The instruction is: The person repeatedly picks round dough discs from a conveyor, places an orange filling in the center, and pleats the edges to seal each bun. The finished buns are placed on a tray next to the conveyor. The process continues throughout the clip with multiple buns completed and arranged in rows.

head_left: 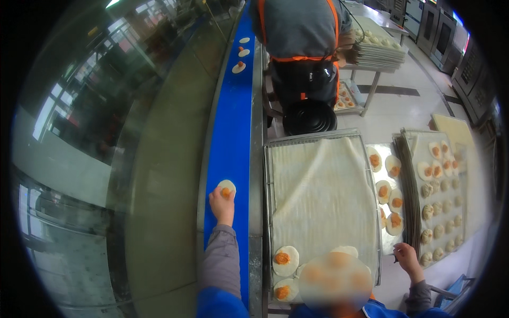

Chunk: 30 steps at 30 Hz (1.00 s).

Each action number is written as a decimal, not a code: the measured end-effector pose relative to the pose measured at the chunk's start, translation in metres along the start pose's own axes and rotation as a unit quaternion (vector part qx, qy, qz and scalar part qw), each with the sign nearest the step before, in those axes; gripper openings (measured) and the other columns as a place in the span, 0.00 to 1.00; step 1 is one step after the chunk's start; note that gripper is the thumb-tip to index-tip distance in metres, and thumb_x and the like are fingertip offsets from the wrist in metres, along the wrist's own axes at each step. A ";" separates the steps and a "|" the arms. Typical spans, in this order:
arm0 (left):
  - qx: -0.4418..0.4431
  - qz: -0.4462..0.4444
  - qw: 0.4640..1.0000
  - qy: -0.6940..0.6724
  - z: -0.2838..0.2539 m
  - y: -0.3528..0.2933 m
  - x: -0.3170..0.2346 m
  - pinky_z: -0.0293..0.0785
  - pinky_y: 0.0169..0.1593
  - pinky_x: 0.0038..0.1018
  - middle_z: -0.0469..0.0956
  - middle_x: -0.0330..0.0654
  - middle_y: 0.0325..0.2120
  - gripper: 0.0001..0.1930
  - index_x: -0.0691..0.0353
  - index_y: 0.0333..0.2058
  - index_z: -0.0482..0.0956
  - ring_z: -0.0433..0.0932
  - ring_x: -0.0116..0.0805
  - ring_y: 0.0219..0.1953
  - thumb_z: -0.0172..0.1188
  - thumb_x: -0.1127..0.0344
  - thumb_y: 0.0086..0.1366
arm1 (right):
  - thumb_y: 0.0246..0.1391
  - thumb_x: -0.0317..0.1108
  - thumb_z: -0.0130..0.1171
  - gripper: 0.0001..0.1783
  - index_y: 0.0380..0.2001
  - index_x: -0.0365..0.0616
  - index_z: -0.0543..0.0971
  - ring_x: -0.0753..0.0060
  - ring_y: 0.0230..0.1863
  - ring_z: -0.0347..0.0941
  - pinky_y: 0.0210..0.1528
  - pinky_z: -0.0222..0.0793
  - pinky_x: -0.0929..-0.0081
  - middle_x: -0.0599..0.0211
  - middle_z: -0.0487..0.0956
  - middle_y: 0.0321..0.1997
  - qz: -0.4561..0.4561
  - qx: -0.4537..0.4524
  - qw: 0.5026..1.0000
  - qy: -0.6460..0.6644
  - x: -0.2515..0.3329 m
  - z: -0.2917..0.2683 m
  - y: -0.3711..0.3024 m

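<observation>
On the blue belt point(229, 122), dough point(228, 184) lies under the left fingers point(215, 195).

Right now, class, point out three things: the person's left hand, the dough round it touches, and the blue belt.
Left hand point(221, 207): head view, on its back.
Dough round point(228, 184): head view, on its pale far edge.
Blue belt point(228, 124): head view, on a bare stretch.

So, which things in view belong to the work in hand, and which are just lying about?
Seem part of it:
- left hand, touching the orange-topped, round white dough disc
- long flat blue conveyor belt beneath
- rectangular metal tray lined with pale cloth

Apparently just about:
- round black ridged object
- boxy dark-fronted ovens
</observation>
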<state>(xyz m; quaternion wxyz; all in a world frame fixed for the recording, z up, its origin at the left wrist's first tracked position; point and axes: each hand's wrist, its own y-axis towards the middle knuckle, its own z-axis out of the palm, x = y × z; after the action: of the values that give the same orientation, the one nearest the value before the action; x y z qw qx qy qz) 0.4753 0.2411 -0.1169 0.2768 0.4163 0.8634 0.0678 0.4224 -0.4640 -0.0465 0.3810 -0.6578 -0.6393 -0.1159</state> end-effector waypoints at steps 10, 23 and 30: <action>0.111 -0.024 0.984 -0.134 -0.036 -0.072 0.100 0.78 0.49 0.35 0.82 0.46 0.42 0.19 0.66 0.50 0.79 0.82 0.41 0.43 0.69 0.63 0.63 | 0.56 0.29 0.64 0.10 0.41 0.41 0.84 0.57 0.36 0.82 0.40 0.78 0.66 0.55 0.85 0.41 -0.076 0.010 0.994 -0.075 0.035 0.021 0.015; 0.329 -0.081 0.940 -0.042 -0.151 -0.146 0.088 0.77 0.49 0.33 0.81 0.47 0.45 0.23 0.67 0.52 0.75 0.81 0.35 0.46 0.70 0.71 0.59 | 0.60 0.29 0.61 0.11 0.45 0.43 0.82 0.58 0.42 0.82 0.46 0.77 0.65 0.56 0.84 0.43 -0.106 0.057 0.990 -0.074 0.049 0.010 0.035; 0.340 -0.227 0.790 -0.458 -0.208 -0.182 -0.064 0.77 0.57 0.33 0.76 0.48 0.55 0.28 0.69 0.61 0.69 0.79 0.40 0.54 0.63 0.79 0.61 | 0.63 0.30 0.60 0.16 0.53 0.43 0.79 0.64 0.47 0.82 0.51 0.79 0.67 0.60 0.84 0.46 -0.147 0.079 0.985 0.050 0.094 0.005 0.033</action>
<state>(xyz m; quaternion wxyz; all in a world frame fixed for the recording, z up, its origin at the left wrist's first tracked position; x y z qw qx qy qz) 0.2717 0.0987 0.0212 0.4877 0.2581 0.6726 -0.4931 0.4662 -0.3863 -0.0010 0.4419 -0.5183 -0.7161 -0.1523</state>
